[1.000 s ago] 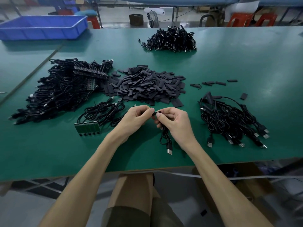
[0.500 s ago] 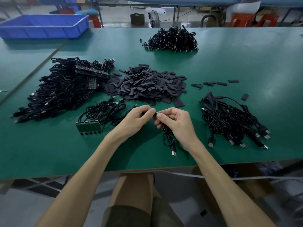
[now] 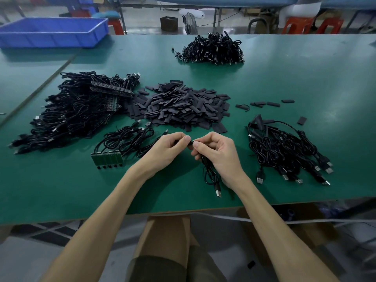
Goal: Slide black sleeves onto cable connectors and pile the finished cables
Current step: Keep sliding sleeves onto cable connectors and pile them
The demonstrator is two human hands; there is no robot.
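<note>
Cable (image 3: 210, 176), near side of sleeve heap (image 3: 179, 106): connector end is still pinched between left hand (image 3: 168, 148) and right hand (image 3: 217, 151); sleeving is judged unfinished, piling pending.

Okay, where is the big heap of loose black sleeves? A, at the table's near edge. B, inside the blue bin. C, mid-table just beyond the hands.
C: the sleeve heap lies on the green table just beyond the left hand and right hand, which pinch a cable.
</note>
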